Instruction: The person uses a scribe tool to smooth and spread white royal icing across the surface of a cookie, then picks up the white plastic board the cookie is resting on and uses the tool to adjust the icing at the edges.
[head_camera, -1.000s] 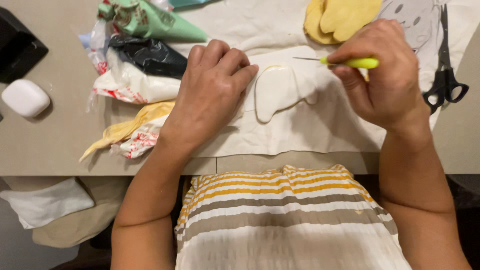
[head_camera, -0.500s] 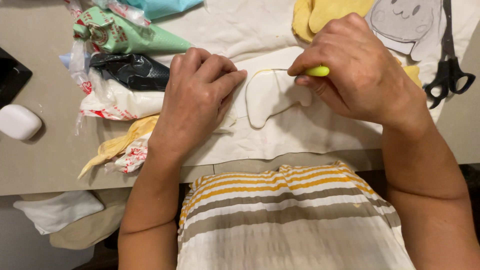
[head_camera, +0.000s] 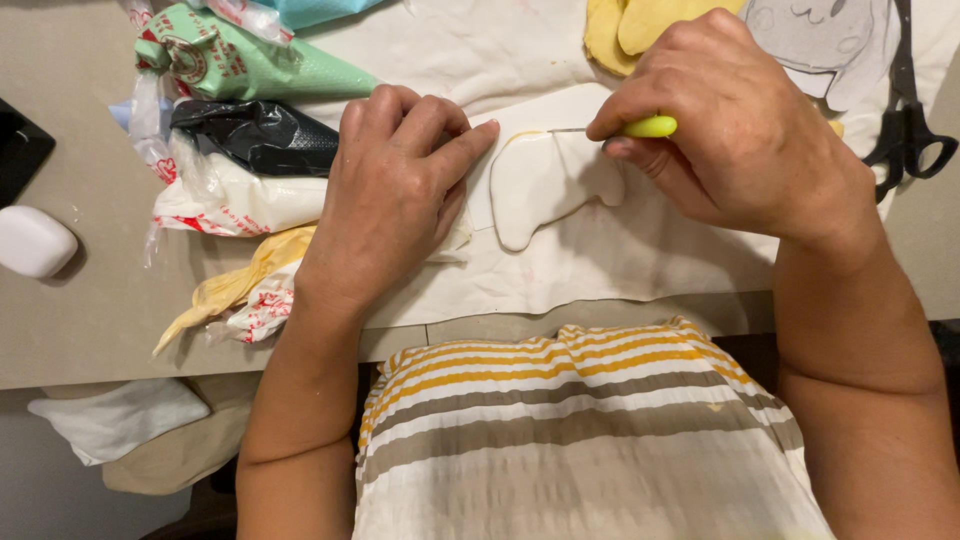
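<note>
On the grey table (head_camera: 90, 330) lay a white cloth (head_camera: 600, 270), with piping bags (head_camera: 240, 150) heaped at the left. The left hand (head_camera: 385, 200) rested flat, fingers loosely curled and holding nothing, beside the white-iced cookie (head_camera: 545, 180). The right hand (head_camera: 740, 130) pinched a yellow-handled scribe tool (head_camera: 645, 127), whose needle touched the cookie's top edge. Half a second earlier, the fist had hidden more of the handle.

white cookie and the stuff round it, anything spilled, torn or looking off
Nothing stands out. The white-iced cookie lies flat on the cloth, its icing smooth and unbroken. The right hand holds a yellow-handled needle tool at its top edge; the left hand rests beside it. The piping bags show no leaks.
</note>
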